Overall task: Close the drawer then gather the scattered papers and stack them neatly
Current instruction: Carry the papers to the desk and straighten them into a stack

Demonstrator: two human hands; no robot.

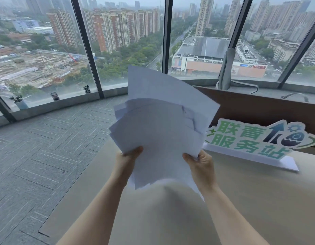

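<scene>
A curved wall of windows (117,41) is seen across the far side of the room, divided by dark frames, with tower blocks and a building site beyond the glass. Grey patterned carpet (38,147) covers the floor on the left. A pale desk (250,200) fills the lower right of the view, backed by a brown partition (259,106). On the sill (64,103) two mesh pots (55,96) and a small plant (18,101) are set well apart. A white cable (225,68) hangs against a window frame behind the partition. A cut-out sign (255,138) in green and blue characters stands on its white base at the back of the desk.

The papers (162,124) are held up in the air above the near part of the desk, fanned and uneven, their corners out of line. The lower left edge of the sheaf is pinched by the left hand (128,160), thumb on the near face, the other fingers hidden behind. The lower right edge is pinched likewise by the right hand (201,163). The greater part of the sheaf rises above both hands; a smaller part hangs below, between the forearms. No drawer is in view.
</scene>
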